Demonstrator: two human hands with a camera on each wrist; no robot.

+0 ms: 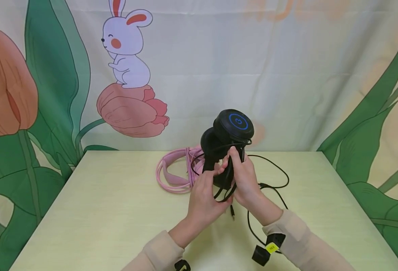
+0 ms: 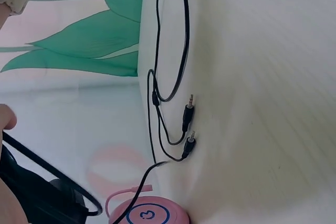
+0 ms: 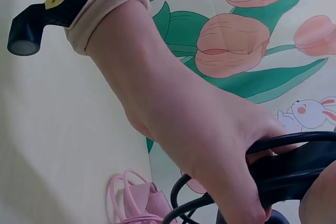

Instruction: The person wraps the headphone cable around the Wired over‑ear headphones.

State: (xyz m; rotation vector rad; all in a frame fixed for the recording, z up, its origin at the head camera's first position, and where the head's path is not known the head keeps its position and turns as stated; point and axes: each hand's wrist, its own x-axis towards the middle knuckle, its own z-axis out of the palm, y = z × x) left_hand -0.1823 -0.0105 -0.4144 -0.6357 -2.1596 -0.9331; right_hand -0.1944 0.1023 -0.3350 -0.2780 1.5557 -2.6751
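Note:
Both hands hold a pair of black headphones (image 1: 234, 126) above the table, ear cups up and a blue ring on the nearer one. My left hand (image 1: 204, 199) grips the headband from the lower left; in the right wrist view its fingers curl round the black headband (image 3: 286, 169) and loops of black cable (image 3: 310, 136). On the other side, my right hand (image 1: 246, 178) grips the headband, thumb up against the cable just below the ear cup. Cable is wrapped round the headphones. Its far end, with two jack plugs (image 2: 188, 118), shows in the left wrist view.
Pink headphones (image 1: 173, 155) with their cord wound round them lie on the table (image 1: 117, 218) behind my left hand. Loose black cable (image 1: 281, 169) trails over the table to the right. A printed cloth (image 1: 219, 49) hangs at the back.

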